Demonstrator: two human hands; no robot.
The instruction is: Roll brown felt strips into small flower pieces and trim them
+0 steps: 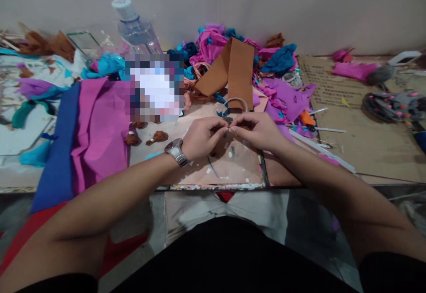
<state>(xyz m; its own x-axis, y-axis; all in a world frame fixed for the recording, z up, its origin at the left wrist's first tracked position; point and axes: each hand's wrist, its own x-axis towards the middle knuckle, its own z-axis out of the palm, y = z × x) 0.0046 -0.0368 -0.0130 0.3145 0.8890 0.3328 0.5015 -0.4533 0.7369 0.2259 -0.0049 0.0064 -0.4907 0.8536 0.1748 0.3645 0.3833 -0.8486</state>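
Observation:
My left hand (203, 136), with a metal watch (177, 152) at its wrist, and my right hand (255, 129) meet fingertip to fingertip above the worktable. Both pinch at one spot, where only a speck of white shows; the fingers hide the rest. Just behind the fingertips lies what looks like a pair of scissors (237, 101), its pale loop handle facing away. A folded strip of brown crepe paper (240, 69) lies beyond it. Left of my left hand sit small twisted brown paper bundles (157, 137), one with a white band.
A clear bottle (138, 35) with a white cap stands at the back left, behind a blurred-out patch. Pink crepe paper (100, 128) and blue paper (60, 146) hang over the front edge. Crumpled coloured scraps (213, 44) pile along the wall. White sticks (322, 151) lie on cardboard (359, 137) at right.

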